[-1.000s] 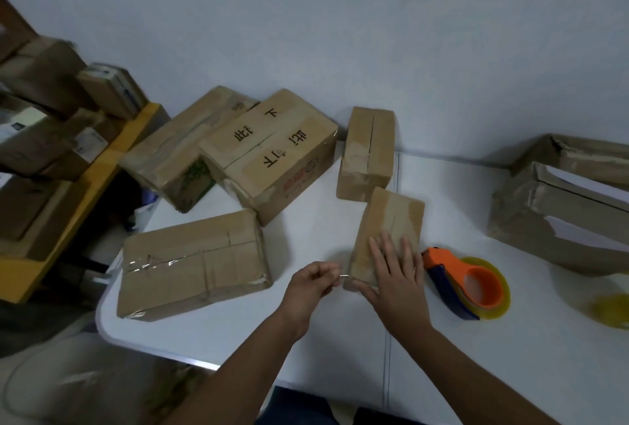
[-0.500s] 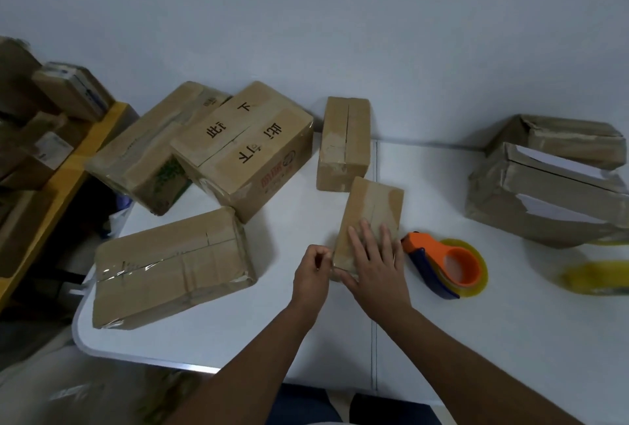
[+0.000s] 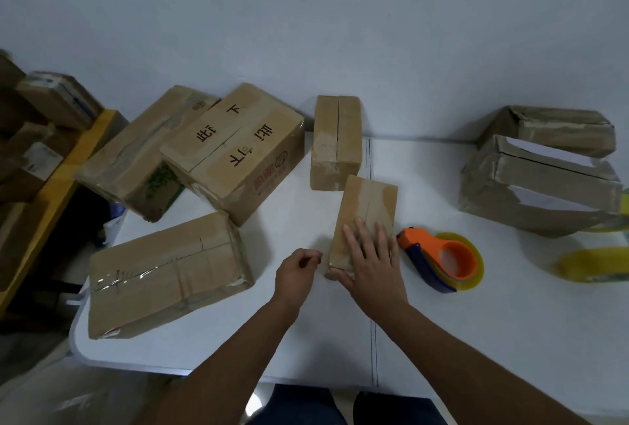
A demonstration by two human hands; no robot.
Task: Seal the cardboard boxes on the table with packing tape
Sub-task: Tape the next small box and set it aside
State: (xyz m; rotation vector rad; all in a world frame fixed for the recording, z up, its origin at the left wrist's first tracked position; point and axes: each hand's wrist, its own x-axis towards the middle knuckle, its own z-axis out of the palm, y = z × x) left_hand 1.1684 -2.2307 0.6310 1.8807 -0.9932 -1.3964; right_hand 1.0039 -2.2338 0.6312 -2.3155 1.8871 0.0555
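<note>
A small cardboard box (image 3: 369,200) lies on the white table (image 3: 476,322), clear tape shining along its top. My right hand (image 3: 371,261) presses flat on the box's near end, fingers straight and spread, thumb at the near corner. My left hand (image 3: 296,271) hovers just left of that corner with fingers curled together; nothing shows between them. An orange and blue tape dispenser (image 3: 442,259) with a yellowish roll lies right of the box, close to my right hand.
Another small box (image 3: 337,138) stands behind. A printed box (image 3: 235,152), a long box (image 3: 136,159) and a flat taped box (image 3: 163,271) fill the left. Two worn boxes (image 3: 537,183) sit far right, a loose tape roll (image 3: 592,264) nearby. A yellow shelf (image 3: 51,193) holds parcels.
The thin strip between my left hand and the box's corner a second ago no longer shows. My left hand closed in on the corner, then drew slightly back. My right hand stayed pressed on the box.
</note>
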